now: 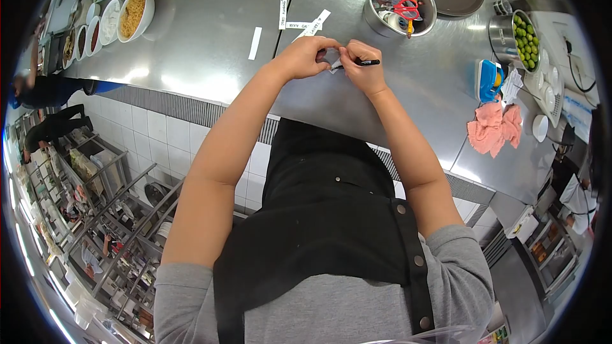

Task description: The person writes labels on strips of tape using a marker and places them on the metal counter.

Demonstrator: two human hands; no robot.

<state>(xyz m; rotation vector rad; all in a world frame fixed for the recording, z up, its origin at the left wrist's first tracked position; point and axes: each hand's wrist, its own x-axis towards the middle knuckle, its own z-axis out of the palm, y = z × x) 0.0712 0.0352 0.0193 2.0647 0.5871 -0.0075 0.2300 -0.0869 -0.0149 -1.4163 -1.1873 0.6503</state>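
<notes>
Over the steel counter, my right hand (364, 71) is closed around a black marker pen (370, 62), its back end pointing right. My left hand (305, 57) pinches a small white paper strip (335, 64) close to the fingertips of my right hand. Whether the pen's tip touches the paper is hard to see. Just beyond my left hand lie several white label strips (317, 23) with dark lettering, some overlapping. A blank white strip (255, 43) rests apart, to the left.
A steel pot (375, 20) with red scissors (407, 9) and pens stands beyond my right hand. Farther right are a blue tape dispenser (488, 81), a pink cloth (489, 129) and a pot of limes (524, 41). Bowls, one with yellow food (132, 16), line the left.
</notes>
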